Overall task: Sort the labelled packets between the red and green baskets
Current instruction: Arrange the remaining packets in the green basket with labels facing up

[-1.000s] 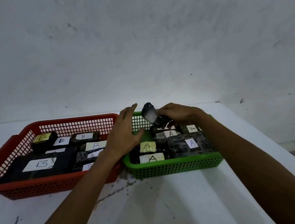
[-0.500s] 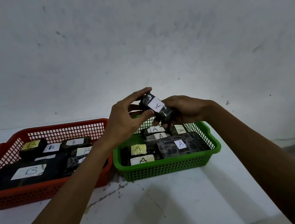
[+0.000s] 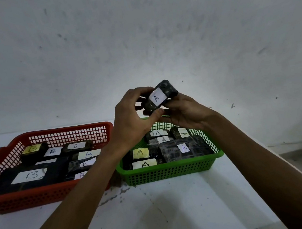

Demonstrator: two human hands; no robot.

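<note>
A small black packet (image 3: 166, 89) with a white label marked A is held up above the green basket (image 3: 171, 170). My left hand (image 3: 130, 124) pinches its near end between thumb and fingers. My right hand (image 3: 185, 110) cups it from below and behind. The green basket holds several black packets labelled A. The red basket (image 3: 24, 200) on the left holds several black packets labelled B.
Both baskets stand side by side on a white, stained table (image 3: 158, 217) against a grey wall. The table's right edge (image 3: 289, 183) runs close to the green basket. Bare tabletop lies in front of the baskets.
Both hands have lifted the packet higher above the green basket and turned it, so its A label now faces me upright. The left hand went from hovering to pinching it.
</note>
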